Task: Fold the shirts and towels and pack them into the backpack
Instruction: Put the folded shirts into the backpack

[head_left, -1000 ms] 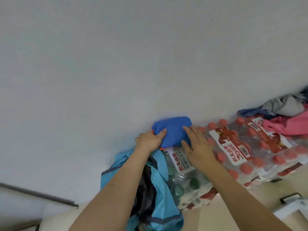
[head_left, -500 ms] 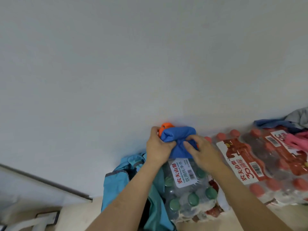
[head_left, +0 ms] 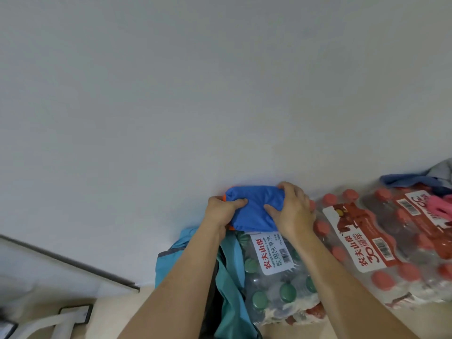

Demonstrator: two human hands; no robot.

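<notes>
My left hand (head_left: pixel 221 211) and right hand (head_left: pixel 292 211) both grip a folded blue cloth (head_left: pixel 254 207) at lower centre, against the wall (head_left: pixel 220 94), above green-capped bottles (head_left: pixel 276 277) and the teal backpack (head_left: pixel 230 289).

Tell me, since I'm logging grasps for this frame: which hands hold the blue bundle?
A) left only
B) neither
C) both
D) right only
C: the left hand and the right hand each clasp one side of the blue bundle, with the thumbs pressed into its top.
</notes>
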